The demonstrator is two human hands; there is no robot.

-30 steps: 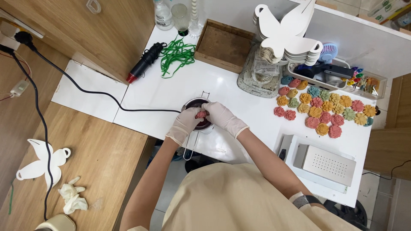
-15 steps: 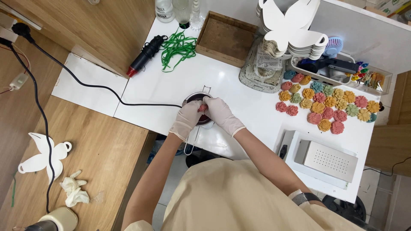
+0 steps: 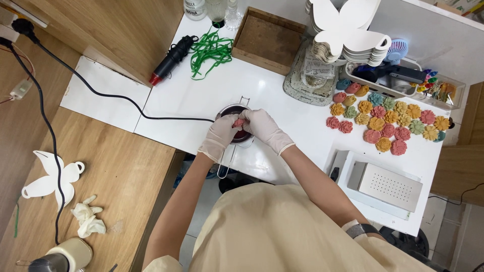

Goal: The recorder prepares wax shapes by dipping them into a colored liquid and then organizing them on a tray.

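Gloved left hand (image 3: 220, 136) and gloved right hand (image 3: 263, 128) meeting over small round metal pot (image 3: 238, 132) at centre of white surface (image 3: 201, 95). Both grips pinched on small pink lump (image 3: 237, 122). Coloured flower-shaped pieces (image 3: 385, 123) at 3 o'clock.

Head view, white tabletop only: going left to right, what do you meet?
Black glue gun → green ribbon strands → left hand → right hand, both at the small metal pot → coloured flower shapes.
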